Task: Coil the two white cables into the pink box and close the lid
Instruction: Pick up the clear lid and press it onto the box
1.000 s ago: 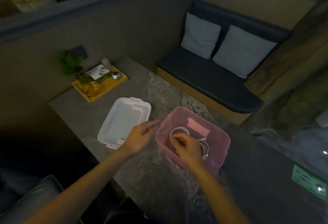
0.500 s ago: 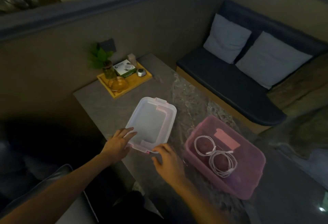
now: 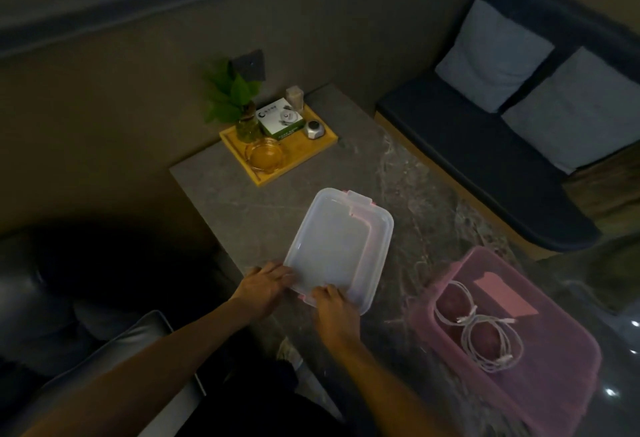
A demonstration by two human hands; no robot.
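Observation:
The pink box (image 3: 561,398) stands open on the grey stone table at the lower right. Two coiled white cables (image 3: 481,332) lie inside it, side by side and touching. The translucent white lid (image 3: 341,249) with pink clips lies flat on the table to the left of the box. My left hand (image 3: 265,286) grips the lid's near left corner. My right hand (image 3: 334,308) holds the lid's near edge beside it, fingers on top.
A yellow tray (image 3: 327,145) at the table's far end carries a small plant, a glass ashtray, a white-green carton and a small metal object. A dark bench with two grey cushions (image 3: 540,90) runs along the right. A grey seat sits at the lower left.
My right hand left the cables in the box and both hands moved left to the lid, closing on its near edge. The view swung left.

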